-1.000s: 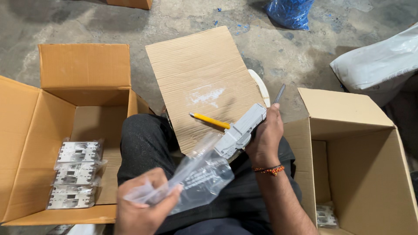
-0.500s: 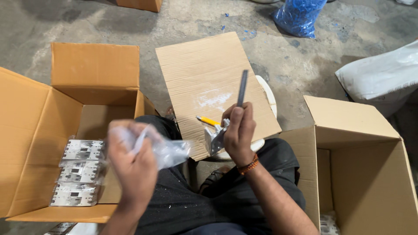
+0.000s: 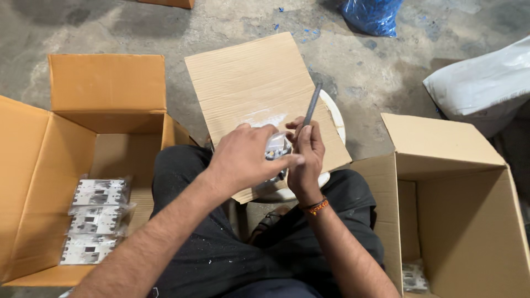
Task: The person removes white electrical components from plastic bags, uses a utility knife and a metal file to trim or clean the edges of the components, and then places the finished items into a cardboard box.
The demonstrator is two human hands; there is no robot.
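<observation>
Sitting between two open brown cardboard cartons, the person works over a flat sheet of corrugated brown cardboard (image 3: 259,83) laid across a round white stool (image 3: 334,124), apparently as a lap-level work surface.

The left carton (image 3: 49,154) stands with its flaps spread, so its load can be seen and reached from above: three grey-and-white electrical parts in clear bags (image 3: 95,221), lined up in a row from far to near along the box floor. The right carton (image 3: 469,221) is also open, and at its near bottom corner one similar pale part (image 3: 413,276) shows; more may lie out of sight. Far right on the concrete floor lies one white sack (image 3: 486,83), and at the far edge one blue plastic bag (image 3: 372,14).

Both hands meet in the middle, above the sheet's near edge. The left hand (image 3: 245,157) is curled over a small grey-and-white plastic part (image 3: 277,148), fingers closed round it from the left as if to steady it. The right hand (image 3: 306,157) grips the same part from the right and also pinches one slim dark grey rod (image 3: 312,105), which stands up and away toward the far side. One orange-and-black cord bracelet (image 3: 317,206) circles the right wrist.
</observation>
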